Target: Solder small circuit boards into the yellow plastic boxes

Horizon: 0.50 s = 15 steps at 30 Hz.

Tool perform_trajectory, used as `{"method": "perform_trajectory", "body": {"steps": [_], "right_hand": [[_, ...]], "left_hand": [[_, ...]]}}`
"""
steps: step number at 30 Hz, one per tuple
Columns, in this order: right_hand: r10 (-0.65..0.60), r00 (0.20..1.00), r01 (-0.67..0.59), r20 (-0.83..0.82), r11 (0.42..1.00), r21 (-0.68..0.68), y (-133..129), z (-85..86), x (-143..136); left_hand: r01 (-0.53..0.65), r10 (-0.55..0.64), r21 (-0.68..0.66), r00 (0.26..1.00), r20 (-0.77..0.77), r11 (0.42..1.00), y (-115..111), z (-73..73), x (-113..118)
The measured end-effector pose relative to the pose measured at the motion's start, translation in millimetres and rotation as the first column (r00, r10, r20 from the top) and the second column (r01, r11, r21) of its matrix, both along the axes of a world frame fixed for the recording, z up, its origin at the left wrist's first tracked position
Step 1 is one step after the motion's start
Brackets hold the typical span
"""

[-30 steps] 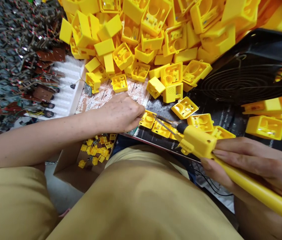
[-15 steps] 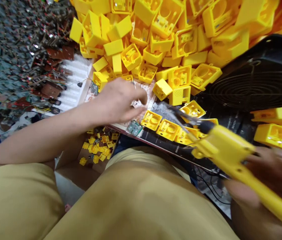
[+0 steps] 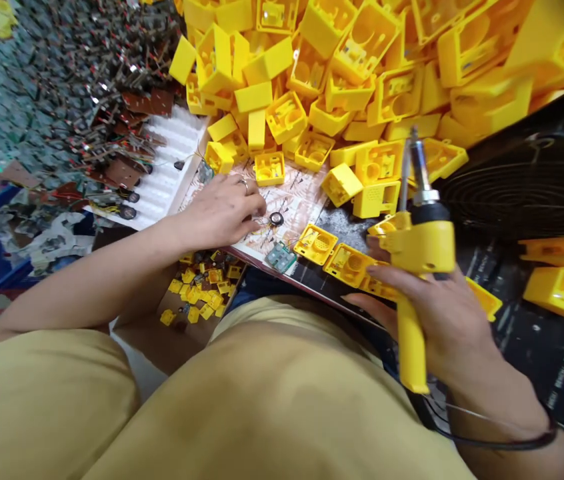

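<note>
My right hand (image 3: 442, 313) grips a yellow tool (image 3: 415, 247) shaped like a soldering gun, its metal tip pointing up. Below and beside the tool, a row of open yellow cases (image 3: 346, 263) lies along the table's front edge, partly hidden by that hand. My left hand (image 3: 225, 208) is low over the patterned board, its fingers curled together; what they hold, if anything, is hidden. Thin wires run beside its fingertips to a small round black part (image 3: 276, 219). A green circuit board (image 3: 281, 257) lies just left of the case row.
Many yellow housings (image 3: 287, 117) are heaped at the back. Circuit boards (image 3: 77, 87) pile up at the left beside white ridged foam (image 3: 175, 150). A black fan (image 3: 512, 180) stands at the right. Below the table edge, a box holds small yellow pieces (image 3: 205, 293).
The yellow tool has swung from pointing left to upright, and my right hand has moved left and up. My left hand has shifted slightly down and left; the round black part now shows beside it.
</note>
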State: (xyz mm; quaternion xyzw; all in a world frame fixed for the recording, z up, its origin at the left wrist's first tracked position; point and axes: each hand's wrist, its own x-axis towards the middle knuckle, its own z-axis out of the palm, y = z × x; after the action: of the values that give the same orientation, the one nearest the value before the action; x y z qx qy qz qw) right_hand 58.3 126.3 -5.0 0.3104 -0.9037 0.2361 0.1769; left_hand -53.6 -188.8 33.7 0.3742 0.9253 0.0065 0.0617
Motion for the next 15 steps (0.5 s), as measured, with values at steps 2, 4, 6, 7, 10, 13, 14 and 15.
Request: {"method": "perform_trajectory", "body": {"steps": [2,4,6,7,10,13,14,15], "right_hand": [[0.02,1.0,-0.02,-0.004,0.999,0.027,-8,1.3,-5],[0.014,1.0,-0.013,-0.024,0.999,0.035,-14,2.1,-8],[0.014,0.999,-0.012,-0.051,0.999,0.03,-16,3.0,-8],[0.016,0.998,-0.015,-0.063,1.0,0.025,-16,3.6,-8],[0.021,0.997,-0.02,-0.068,1.0,0.02,-14,5.2,-4],[-0.007,0.999,0.007,-0.047,1.0,0.018,-17,4.9,-3],[-0.019,0.999,0.02,-0.046,1.0,0.013,-20,4.2,-4],[-0.031,0.998,0.031,-0.049,0.999,0.008,-25,3.4,-5]], "left_hand": [[0.007,-0.011,-0.087,0.999,-0.042,0.996,8,-2.7,1],[0.013,-0.02,-0.115,0.998,-0.062,0.993,12,-3.7,3],[-0.006,0.003,-0.057,0.998,-0.058,0.998,10,-4.4,6],[-0.035,0.036,0.007,0.999,-0.038,0.999,7,-5.0,7],[-0.229,0.184,0.337,0.97,0.159,0.913,-7,-7.6,7],[-0.458,0.176,0.634,0.872,0.457,0.622,-13,-7.5,5],[-0.503,0.142,0.675,0.845,0.516,0.54,-12,-5.7,4],[-0.525,0.108,0.695,0.829,0.549,0.491,-8,-2.9,3]]}}
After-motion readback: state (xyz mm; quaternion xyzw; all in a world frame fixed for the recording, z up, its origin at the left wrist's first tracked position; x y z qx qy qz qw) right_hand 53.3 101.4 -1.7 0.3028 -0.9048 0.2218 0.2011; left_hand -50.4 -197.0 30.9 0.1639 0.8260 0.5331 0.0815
